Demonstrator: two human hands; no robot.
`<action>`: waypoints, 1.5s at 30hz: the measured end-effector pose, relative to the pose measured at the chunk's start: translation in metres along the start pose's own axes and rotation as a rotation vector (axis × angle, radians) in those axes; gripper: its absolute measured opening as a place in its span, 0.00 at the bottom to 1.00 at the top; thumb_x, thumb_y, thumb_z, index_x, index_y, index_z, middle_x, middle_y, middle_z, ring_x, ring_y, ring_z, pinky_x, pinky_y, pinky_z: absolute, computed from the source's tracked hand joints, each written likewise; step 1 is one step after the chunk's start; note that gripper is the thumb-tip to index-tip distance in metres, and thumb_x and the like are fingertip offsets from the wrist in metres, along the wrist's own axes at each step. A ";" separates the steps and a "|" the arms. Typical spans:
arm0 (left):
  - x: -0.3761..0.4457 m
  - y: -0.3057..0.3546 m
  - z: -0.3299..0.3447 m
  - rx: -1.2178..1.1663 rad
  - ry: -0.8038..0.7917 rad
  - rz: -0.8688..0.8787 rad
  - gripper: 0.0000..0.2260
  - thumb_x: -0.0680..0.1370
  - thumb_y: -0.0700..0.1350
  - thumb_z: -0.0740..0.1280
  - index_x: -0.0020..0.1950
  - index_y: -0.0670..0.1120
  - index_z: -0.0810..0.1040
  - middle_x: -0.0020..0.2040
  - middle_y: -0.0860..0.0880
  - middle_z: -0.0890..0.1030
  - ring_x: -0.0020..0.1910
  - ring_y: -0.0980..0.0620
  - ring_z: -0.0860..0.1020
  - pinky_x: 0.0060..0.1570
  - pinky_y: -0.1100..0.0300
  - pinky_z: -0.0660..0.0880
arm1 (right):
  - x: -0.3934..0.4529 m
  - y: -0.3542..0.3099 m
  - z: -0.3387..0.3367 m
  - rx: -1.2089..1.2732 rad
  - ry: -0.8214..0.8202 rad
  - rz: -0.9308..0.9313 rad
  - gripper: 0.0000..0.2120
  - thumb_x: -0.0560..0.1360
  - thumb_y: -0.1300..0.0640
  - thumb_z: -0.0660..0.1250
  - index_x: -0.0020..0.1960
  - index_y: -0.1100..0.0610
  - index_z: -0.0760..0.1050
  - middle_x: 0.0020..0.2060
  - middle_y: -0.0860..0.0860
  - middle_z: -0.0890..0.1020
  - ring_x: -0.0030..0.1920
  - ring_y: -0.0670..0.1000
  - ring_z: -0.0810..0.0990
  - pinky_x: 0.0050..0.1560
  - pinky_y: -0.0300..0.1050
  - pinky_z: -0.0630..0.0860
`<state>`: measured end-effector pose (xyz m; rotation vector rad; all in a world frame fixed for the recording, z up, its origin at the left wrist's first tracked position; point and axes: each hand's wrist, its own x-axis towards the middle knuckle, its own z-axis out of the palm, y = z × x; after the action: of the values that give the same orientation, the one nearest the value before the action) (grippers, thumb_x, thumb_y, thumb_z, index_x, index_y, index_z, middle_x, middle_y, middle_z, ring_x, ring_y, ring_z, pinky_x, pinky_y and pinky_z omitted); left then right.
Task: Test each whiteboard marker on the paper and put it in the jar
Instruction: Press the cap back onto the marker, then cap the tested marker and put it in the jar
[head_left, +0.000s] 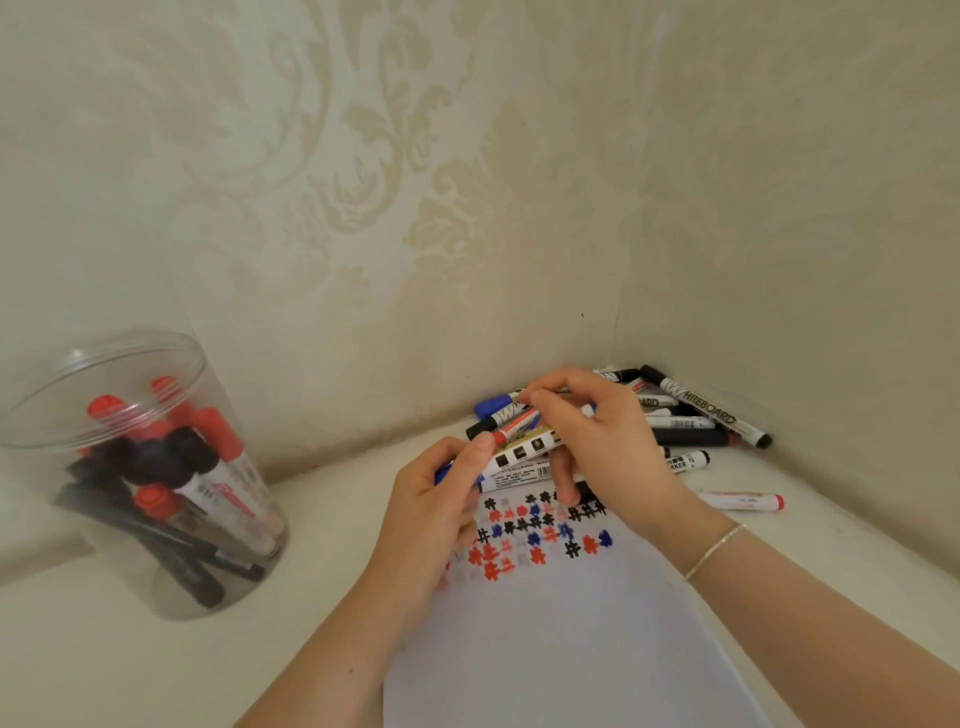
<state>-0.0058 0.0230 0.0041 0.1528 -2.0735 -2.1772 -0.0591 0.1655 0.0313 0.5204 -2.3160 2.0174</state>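
Note:
A clear plastic jar (78, 415) stands at the left and holds several red-capped and black-capped markers. A white sheet of paper (571, 649) lies in front of me, its far end covered with red, blue and black test marks (540, 535). My right hand (602, 431) pinches a white marker with a red end (519, 427) above the paper. My left hand (441, 499) touches that marker's red end with the thumb and also grips a blue-capped marker (447, 473). A pile of markers (691, 421) lies in the corner behind my right hand.
A single red-capped marker (743, 501) lies on the white tabletop (156, 665) to the right of the paper. Patterned wallpaper walls (415, 182) close the corner at the back and right. A thin bracelet (714, 551) circles my right wrist.

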 end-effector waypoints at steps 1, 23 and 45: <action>-0.001 0.000 0.001 -0.013 0.000 -0.007 0.13 0.77 0.52 0.65 0.32 0.52 0.77 0.24 0.55 0.59 0.24 0.56 0.56 0.24 0.63 0.55 | -0.002 0.001 0.001 0.004 0.016 0.003 0.06 0.79 0.58 0.62 0.46 0.57 0.78 0.28 0.51 0.77 0.16 0.52 0.69 0.20 0.38 0.65; 0.004 -0.003 0.000 0.160 0.016 -0.034 0.13 0.81 0.49 0.60 0.43 0.41 0.73 0.20 0.56 0.66 0.19 0.59 0.62 0.22 0.66 0.61 | -0.006 0.022 0.013 0.117 0.092 0.187 0.07 0.78 0.61 0.62 0.45 0.61 0.77 0.19 0.48 0.70 0.17 0.44 0.67 0.20 0.36 0.63; -0.043 0.110 -0.093 0.802 0.820 0.798 0.08 0.78 0.53 0.61 0.47 0.49 0.66 0.28 0.55 0.75 0.31 0.51 0.76 0.34 0.55 0.68 | 0.018 0.011 0.061 -1.126 -0.409 -0.301 0.13 0.77 0.60 0.60 0.62 0.55 0.70 0.56 0.52 0.73 0.52 0.53 0.75 0.49 0.44 0.71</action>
<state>0.0542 -0.0666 0.1085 0.1955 -1.8573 -0.6034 -0.0666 0.1040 0.0152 1.0928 -2.8263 0.3093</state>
